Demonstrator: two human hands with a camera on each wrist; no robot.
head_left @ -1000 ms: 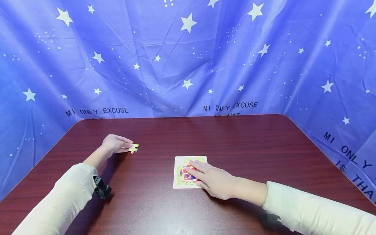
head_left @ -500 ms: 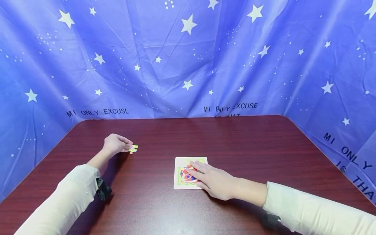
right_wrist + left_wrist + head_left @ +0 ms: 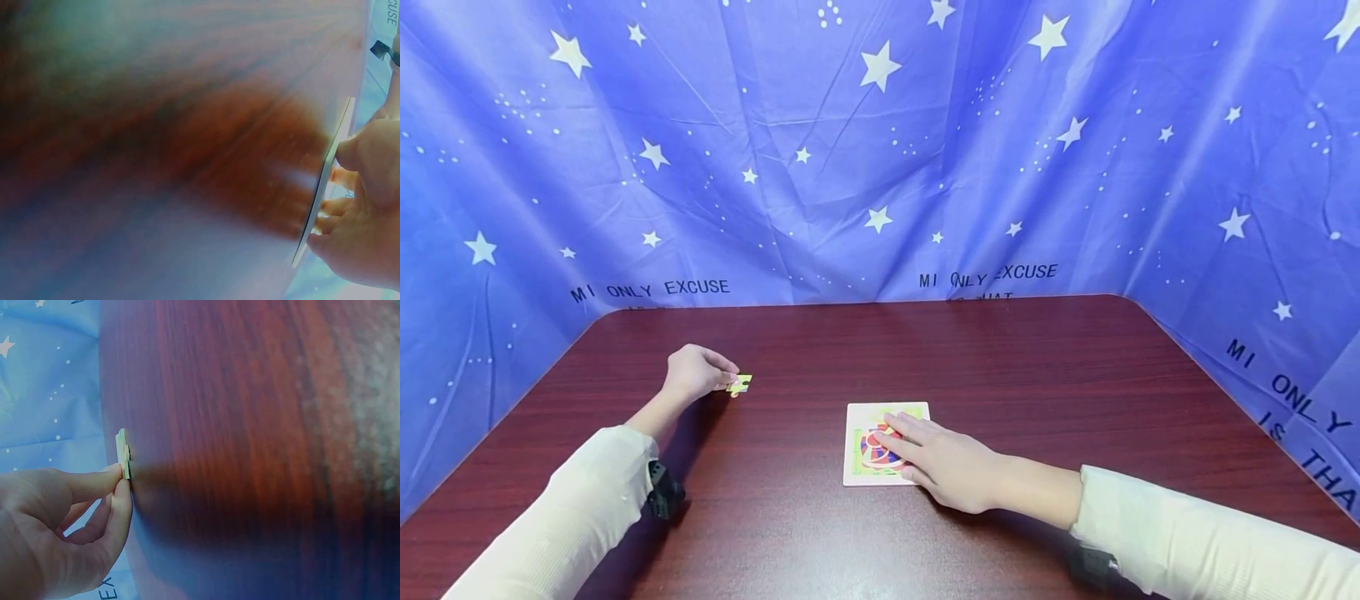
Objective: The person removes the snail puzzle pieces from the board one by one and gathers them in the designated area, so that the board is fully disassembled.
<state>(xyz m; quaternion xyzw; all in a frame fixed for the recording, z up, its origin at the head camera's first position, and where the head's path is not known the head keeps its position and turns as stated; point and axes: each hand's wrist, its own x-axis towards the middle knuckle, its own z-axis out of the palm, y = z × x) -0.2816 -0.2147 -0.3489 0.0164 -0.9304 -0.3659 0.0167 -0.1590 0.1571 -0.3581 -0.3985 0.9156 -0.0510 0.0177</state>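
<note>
At the left of the table, my left hand (image 3: 696, 373) pinches a small yellow jigsaw piece (image 3: 740, 384) between thumb and fingers. The left wrist view shows that piece (image 3: 123, 453) edge-on, close over the wood. My right hand (image 3: 955, 467) rests with straight fingers on a square puzzle board (image 3: 857, 477) in the middle of the table. The board has a white border and a red, blue and yellow picture, its right side partly hidden under my fingers. In the right wrist view, the board (image 3: 322, 184) appears as a thin slab under the fingertips.
Both objects are on a dark red wood-grain table (image 3: 1037, 367). A blue curtain (image 3: 820, 125) with white stars and printed lettering hangs behind it and along its sides. A black wrist camera (image 3: 664, 490) is strapped at my left sleeve.
My left hand, with the jigsaw piece, has shifted very slightly downward in the view, and the piece has tilted flatter. The right hand stays put on the puzzle board.
</note>
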